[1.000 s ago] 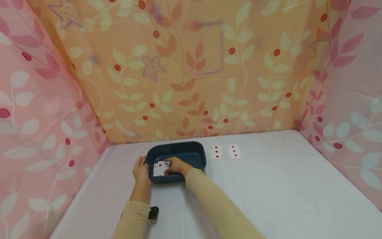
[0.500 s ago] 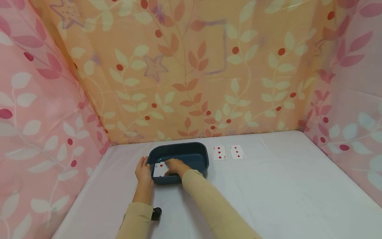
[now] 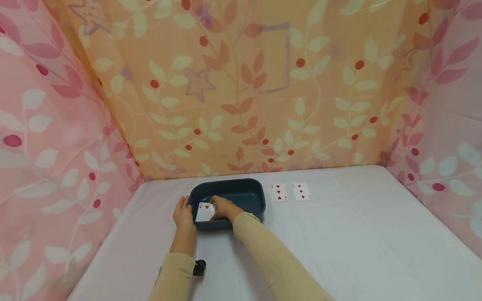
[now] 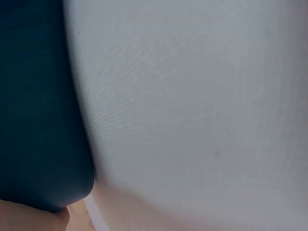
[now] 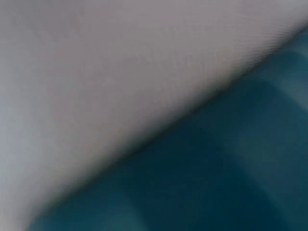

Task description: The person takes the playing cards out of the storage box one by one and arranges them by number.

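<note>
A dark blue basin [image 3: 256, 213] with rounded corners stands on the white table. Straight fingers of my left hand [image 3: 183, 214] lie along the basin's left outer wall; in the left wrist view a piece of that hand [image 4: 31, 216] shows beside the blue wall [image 4: 38, 106]. My right hand [image 3: 224, 207] reaches into the basin and pinches white playing cards [image 3: 204, 212] by their right side, thumb at the near edge and fingers at the far edge. A red heart shows on the top card. The right wrist view holds only the blurred basin [image 5: 207, 178] and white cloth.
Two face-up playing cards lie right of the basin: one with red hearts [image 3: 278, 192], one with red diamonds [image 3: 302, 191]. White cloth [image 3: 357, 234] covers the table. Patterned fabric [image 3: 241, 83] hangs at the back and both sides.
The scene has shifted slightly rightward in view. Within the basin, the cards' edges look more evenly lined up than before. My left hand keeps its place on the basin.
</note>
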